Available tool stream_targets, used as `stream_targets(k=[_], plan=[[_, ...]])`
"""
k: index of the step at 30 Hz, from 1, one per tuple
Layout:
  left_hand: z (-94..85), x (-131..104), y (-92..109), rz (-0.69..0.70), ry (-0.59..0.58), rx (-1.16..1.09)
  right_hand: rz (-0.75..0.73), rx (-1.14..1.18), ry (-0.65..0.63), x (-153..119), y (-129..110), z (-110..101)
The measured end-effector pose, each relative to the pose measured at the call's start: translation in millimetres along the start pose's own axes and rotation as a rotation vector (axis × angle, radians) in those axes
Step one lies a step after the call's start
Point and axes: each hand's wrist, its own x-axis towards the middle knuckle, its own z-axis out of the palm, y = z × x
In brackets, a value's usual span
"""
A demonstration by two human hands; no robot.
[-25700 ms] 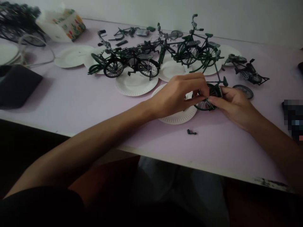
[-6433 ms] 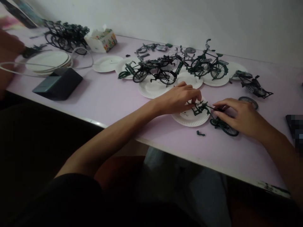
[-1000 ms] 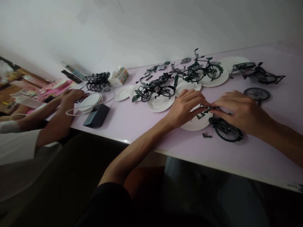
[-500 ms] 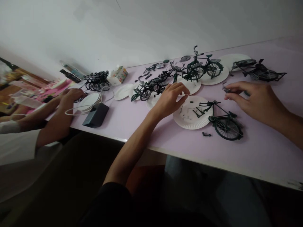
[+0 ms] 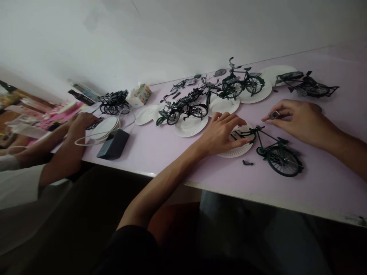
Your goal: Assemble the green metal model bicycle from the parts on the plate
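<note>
My right hand [image 5: 304, 117] pinches a small grey bent part [image 5: 274, 114] between thumb and fingers, above the table. Just below it lies a dark green model bicycle [image 5: 282, 158] on its side; its rear wheel rests on the table and its front end, where no wheel shows, lies over the edge of a white paper plate [image 5: 236, 153]. Over that plate is my left hand [image 5: 219, 133], fingers apart, thumb near the bicycle's front end. It hides most of the loose parts on the plate. A small dark crank-shaped piece [image 5: 248, 163] lies in front of the plate.
Several model bicycles [image 5: 254, 84] stand or lie on paper plates [image 5: 190, 130] along the back. Another bicycle [image 5: 314, 89] lies at the right rear. Left of me are a dark box [image 5: 113, 144], stacked plates [image 5: 105, 128], a white cable, a tissue box [image 5: 140, 95] and a co-worker's forearms [image 5: 64, 152].
My left hand has moved right and down, over the plate with parts. My right hand still holds the grey part, now turned differently. The bicycle has shifted slightly right in view.
</note>
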Motion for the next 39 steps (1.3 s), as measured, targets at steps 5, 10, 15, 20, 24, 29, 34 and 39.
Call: stream_targets(k=[5,10,15,20,24,29,34,39], plan=[[0.3,-1,3,-0.022,-0.022,0.038,0.043,0.010,-0.038,2,-1,0],[5.8,1,2,-0.019,-0.058,0.070,0.048,0.011,-0.063,4,2,1],[11.7,2,2,0.004,-0.050,0.077,0.032,0.008,-0.092,3,0,1],[9.2,0,3,0.009,0.029,0.046,-0.050,-0.003,-0.115,0,-1,0],[7.0,-1,4,-0.012,0.046,0.033,-0.141,-0.022,-0.077,0,3,2],[6.6,0,5,-0.020,0.039,0.030,-0.170,0.002,-0.066,1,7,7],[6.5,0,4,-0.015,0.058,0.033,-0.186,0.024,-0.038,1,9,9],[6.9,-1,4,0.005,0.068,0.032,-0.173,0.031,-0.037,-1,7,9]])
